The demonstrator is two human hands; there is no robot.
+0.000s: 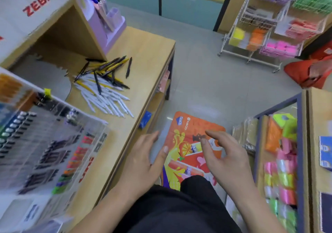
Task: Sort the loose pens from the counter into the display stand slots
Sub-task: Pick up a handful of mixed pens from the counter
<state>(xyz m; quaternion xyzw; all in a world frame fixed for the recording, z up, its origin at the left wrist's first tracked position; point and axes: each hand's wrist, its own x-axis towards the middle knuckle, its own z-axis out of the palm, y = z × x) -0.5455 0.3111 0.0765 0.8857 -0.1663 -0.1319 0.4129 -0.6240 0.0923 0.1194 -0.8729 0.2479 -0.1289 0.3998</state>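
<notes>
Both hands hang empty at lower centre of the frame: the left hand (143, 159) with fingers loosely extended, the right hand (222, 153) with fingers slackly spread. Loose pens (106, 87) lie heaped on the wooden worktop (143, 53) at centre left. The blurred display stand (46, 143) fills the lower left.

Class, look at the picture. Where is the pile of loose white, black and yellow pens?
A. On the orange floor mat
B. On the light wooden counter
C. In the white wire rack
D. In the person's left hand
B: the pile of loose white, black and yellow pens lies spread on the light wooden counter, with neither hand touching it.
</notes>
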